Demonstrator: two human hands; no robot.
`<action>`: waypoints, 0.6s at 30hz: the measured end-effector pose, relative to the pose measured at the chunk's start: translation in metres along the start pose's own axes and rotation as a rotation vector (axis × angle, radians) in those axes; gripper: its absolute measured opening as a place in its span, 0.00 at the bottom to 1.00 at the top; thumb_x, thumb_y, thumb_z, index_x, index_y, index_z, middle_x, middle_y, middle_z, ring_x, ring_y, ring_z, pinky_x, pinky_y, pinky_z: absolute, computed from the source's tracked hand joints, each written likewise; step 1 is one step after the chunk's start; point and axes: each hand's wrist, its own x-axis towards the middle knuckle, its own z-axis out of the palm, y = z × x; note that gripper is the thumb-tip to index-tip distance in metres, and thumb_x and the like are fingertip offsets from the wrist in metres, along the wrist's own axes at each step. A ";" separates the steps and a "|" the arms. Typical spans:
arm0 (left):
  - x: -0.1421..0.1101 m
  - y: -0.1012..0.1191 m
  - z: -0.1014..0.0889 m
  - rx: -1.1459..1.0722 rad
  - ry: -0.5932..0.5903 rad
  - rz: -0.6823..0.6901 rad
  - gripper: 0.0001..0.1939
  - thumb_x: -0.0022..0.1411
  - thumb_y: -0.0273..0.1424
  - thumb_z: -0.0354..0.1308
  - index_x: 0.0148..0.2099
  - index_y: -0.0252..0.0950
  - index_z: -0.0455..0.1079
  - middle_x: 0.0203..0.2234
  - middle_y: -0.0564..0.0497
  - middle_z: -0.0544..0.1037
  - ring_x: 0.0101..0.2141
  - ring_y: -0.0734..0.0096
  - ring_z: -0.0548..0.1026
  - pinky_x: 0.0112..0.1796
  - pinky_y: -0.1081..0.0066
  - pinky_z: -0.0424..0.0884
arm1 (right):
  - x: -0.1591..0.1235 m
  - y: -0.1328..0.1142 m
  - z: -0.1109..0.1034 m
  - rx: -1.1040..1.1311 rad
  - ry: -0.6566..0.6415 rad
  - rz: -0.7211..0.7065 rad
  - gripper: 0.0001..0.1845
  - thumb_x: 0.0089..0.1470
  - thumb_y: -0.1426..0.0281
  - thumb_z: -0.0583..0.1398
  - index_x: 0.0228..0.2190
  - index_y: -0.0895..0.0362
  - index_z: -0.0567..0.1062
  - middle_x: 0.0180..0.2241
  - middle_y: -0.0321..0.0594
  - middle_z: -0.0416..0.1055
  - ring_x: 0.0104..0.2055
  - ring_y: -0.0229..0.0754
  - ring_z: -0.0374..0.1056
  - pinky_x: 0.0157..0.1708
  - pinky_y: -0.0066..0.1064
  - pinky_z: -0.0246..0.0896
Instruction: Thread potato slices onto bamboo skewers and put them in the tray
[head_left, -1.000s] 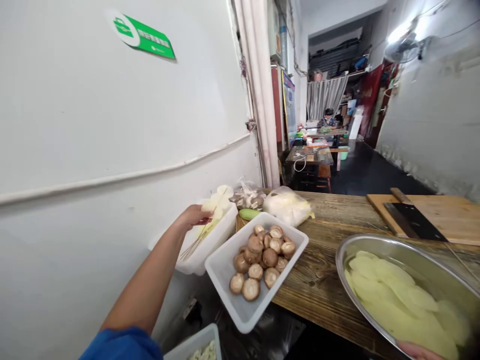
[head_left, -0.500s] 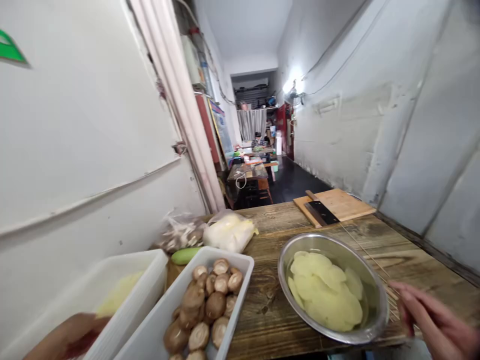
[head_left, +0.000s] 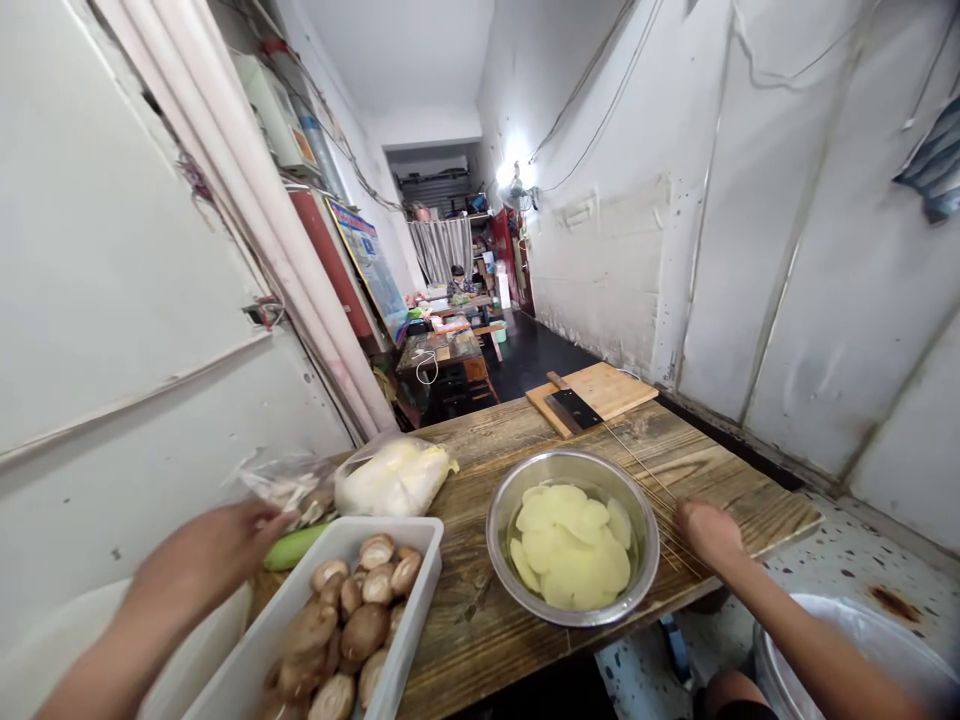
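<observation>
My left hand (head_left: 199, 560) is blurred in the air above the white tub (head_left: 202, 650) on the left, its fingers loosely bent and apart, with nothing seen in them. My right hand (head_left: 709, 535) is down on the table's right side, fingers closed over thin bamboo skewers (head_left: 667, 525) that lie there; the fingertips are partly hidden. Between the hands stands a round steel basin (head_left: 499, 560) of pale yellow potato slices (head_left: 574, 545) in water. Brown mushrooms (head_left: 365, 630) fill a white plastic tray (head_left: 420, 620) beside the left hand.
A cleaver (head_left: 574, 408) rests on a wooden chopping board (head_left: 619, 390) at the table's far end. A bagged pale item (head_left: 394, 480), a bag of mushrooms (head_left: 289, 480) and a green vegetable (head_left: 296, 547) lie behind the tray. A lined bin (head_left: 862, 630) stands right. Someone sits far back.
My view has swung right. My left hand has left the potato slices on skewers in the white tub and risen. My right hand has moved from the basin's edge onto the skewers.
</observation>
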 end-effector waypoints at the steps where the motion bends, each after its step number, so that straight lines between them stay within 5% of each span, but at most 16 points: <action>1: 0.001 0.031 0.001 0.075 0.017 0.081 0.19 0.59 0.46 0.46 0.35 0.42 0.73 0.30 0.53 0.80 0.36 0.59 0.73 0.35 0.68 0.64 | 0.001 -0.002 -0.001 -0.015 -0.027 0.011 0.12 0.59 0.66 0.58 0.41 0.62 0.72 0.41 0.43 0.72 0.41 0.42 0.70 0.42 0.39 0.66; 5: -0.009 0.152 0.027 0.040 0.016 0.427 0.19 0.59 0.43 0.47 0.38 0.38 0.75 0.35 0.45 0.79 0.36 0.61 0.74 0.34 0.70 0.63 | 0.003 -0.005 -0.008 -0.042 -0.101 0.038 0.15 0.59 0.66 0.58 0.46 0.60 0.70 0.46 0.44 0.69 0.43 0.43 0.69 0.41 0.40 0.67; 9: -0.018 0.231 0.084 -0.079 -0.188 0.703 0.14 0.57 0.39 0.51 0.36 0.39 0.76 0.33 0.48 0.79 0.35 0.64 0.74 0.35 0.71 0.64 | 0.003 -0.007 -0.013 -0.026 -0.124 0.030 0.16 0.59 0.66 0.58 0.47 0.60 0.69 0.47 0.44 0.68 0.44 0.43 0.69 0.42 0.41 0.67; 13: -0.023 0.269 0.152 -0.114 -0.297 0.805 0.17 0.57 0.37 0.54 0.46 0.37 0.73 0.44 0.44 0.77 0.45 0.60 0.72 0.44 0.68 0.65 | 0.004 -0.009 -0.013 0.039 -0.099 0.031 0.17 0.59 0.66 0.58 0.48 0.60 0.69 0.47 0.45 0.68 0.44 0.44 0.68 0.43 0.41 0.67; 18: -0.027 0.280 0.212 -0.008 -0.467 0.991 0.32 0.57 0.41 0.54 0.63 0.39 0.56 0.61 0.42 0.58 0.60 0.54 0.55 0.57 0.59 0.54 | 0.003 0.000 -0.018 0.206 -0.001 0.054 0.17 0.59 0.65 0.58 0.47 0.61 0.69 0.46 0.44 0.69 0.43 0.43 0.69 0.42 0.40 0.67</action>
